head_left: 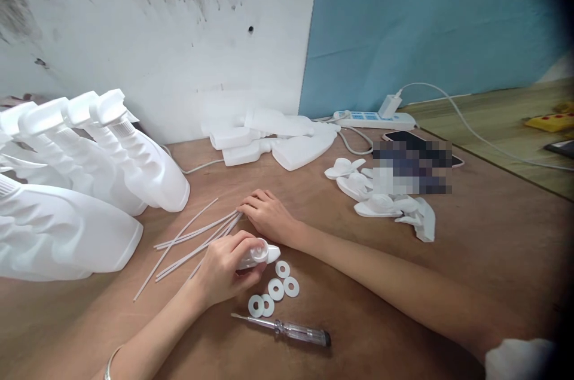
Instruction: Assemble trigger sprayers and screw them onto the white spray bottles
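Note:
My left hand point(231, 266) is closed around a white trigger sprayer head point(259, 251), whose round opening faces up. Farther back, my right hand point(265, 213) has its fingers curled down at the ends of several thin white plastic tubes point(197, 242) that lie on the table. Its fingertips meet the tube ends and partly hide them. Several white ring washers point(276, 289) lie just right of my left hand. In front of them rests a screwdriver point(291, 330) with a clear handle.
White spray bottles point(147, 158) stand in a group at the left. More white bottles point(300, 146) lie by the wall. White plastic parts point(381, 203) are piled at the right, near a phone point(415, 143). A power strip point(376, 119) with a charger point(390, 106) and cable sits behind.

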Tool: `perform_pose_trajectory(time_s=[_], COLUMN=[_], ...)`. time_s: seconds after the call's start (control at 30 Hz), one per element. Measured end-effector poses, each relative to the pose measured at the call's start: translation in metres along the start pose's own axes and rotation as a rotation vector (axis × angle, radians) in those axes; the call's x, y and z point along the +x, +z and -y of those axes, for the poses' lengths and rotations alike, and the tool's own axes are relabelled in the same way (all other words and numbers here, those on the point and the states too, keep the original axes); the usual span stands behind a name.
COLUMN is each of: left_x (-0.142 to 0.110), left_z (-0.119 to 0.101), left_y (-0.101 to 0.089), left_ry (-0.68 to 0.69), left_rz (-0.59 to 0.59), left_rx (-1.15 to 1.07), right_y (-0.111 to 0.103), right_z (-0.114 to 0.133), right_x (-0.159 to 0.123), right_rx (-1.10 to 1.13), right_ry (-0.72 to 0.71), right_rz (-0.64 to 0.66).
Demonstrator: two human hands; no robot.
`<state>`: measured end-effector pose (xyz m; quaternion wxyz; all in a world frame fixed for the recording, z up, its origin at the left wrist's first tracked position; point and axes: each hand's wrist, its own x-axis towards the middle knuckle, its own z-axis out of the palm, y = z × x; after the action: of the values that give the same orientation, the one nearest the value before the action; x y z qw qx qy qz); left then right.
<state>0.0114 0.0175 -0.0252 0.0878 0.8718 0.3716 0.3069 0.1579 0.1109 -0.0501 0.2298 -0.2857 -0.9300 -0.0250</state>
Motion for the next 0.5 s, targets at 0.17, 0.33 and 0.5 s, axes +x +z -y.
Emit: perform_pose_trajectory(time_s=[0.17, 0.33, 0.5], left_x=[-0.001, 0.0, 0.001], left_z=[0.001, 0.0, 0.0], left_y=[0.001, 0.0, -0.001], left_ry=[-0.012, -0.002, -0.009], left_rz=[0.011, 0.005, 0.02], left_rx=[-0.014, -0.015, -0.029], right_y=[-0.003, -0.009, -0.007], right_z=[-0.001, -0.004, -0.012], right_x=[-0.002, -0.005, -0.009], right_rx=[-0.064, 0.003, 0.036], right_ry=[0.002, -0.015, -0.093], right_rz=[0.006, -0.014, -0.069])
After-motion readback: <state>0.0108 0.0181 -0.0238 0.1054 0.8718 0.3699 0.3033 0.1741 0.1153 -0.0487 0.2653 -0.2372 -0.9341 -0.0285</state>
